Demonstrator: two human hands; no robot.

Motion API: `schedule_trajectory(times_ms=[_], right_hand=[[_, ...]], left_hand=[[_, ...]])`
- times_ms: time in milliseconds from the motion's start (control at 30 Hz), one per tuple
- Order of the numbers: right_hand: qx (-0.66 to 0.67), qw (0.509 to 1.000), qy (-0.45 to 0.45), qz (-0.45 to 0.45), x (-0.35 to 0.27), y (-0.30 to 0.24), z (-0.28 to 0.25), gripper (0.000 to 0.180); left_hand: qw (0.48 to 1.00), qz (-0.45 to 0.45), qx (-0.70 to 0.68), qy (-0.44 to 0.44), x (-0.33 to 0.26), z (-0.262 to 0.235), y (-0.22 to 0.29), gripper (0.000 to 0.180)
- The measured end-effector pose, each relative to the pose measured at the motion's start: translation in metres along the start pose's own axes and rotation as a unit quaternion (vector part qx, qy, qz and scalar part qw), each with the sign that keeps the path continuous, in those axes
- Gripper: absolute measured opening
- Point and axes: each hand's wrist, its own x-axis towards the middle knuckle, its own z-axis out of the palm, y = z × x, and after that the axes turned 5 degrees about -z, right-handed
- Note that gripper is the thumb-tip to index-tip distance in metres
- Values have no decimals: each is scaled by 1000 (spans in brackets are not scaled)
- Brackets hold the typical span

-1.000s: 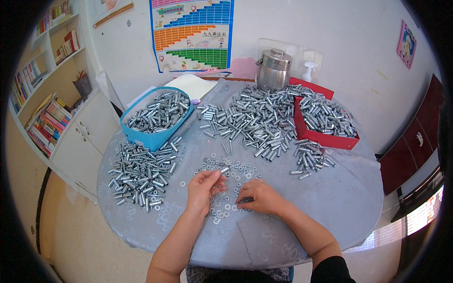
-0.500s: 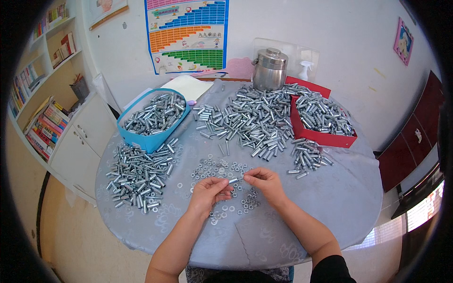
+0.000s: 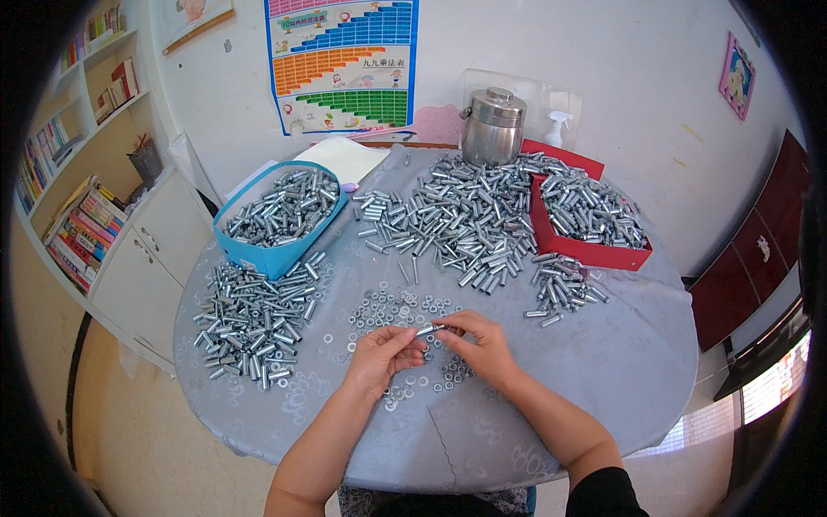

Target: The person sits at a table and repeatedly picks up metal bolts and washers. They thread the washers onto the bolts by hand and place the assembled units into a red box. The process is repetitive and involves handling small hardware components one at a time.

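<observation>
Pinching one small metal sleeve (image 3: 428,329) between left hand (image 3: 383,358) and right hand (image 3: 482,345).
Held just above scattered washers (image 3: 392,308) on the round table (image 3: 603,379); possibly threading a washer, too small to tell.

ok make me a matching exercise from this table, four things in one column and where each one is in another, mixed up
Things:
1. blue tray
2. red tray
3. steel pot
4. small metal sleeve

Places:
A. at the far edge of the table, by the wall
B. between the fingertips of the left hand and the right hand
C. on the person's left, full of metal sleeves
D. on the person's right, full of metal sleeves

Pairs: 1-C, 2-D, 3-A, 4-B
</observation>
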Motion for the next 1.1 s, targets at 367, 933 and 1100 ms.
schedule_trajectory(times_ms=[367, 933, 1100], right_hand=[[-294, 948, -77, -92, -6, 16, -2, 16], [-25, 998, 59, -10, 1, 4, -3, 21], [-10, 998, 42, -49, 1, 4, -2, 19]], left_hand=[[1000, 20, -20, 14, 1, 1, 1, 15], [999, 8, -42, 2, 5, -4, -4, 15], [1000, 7, -20, 14, 3, -1, -2, 15]])
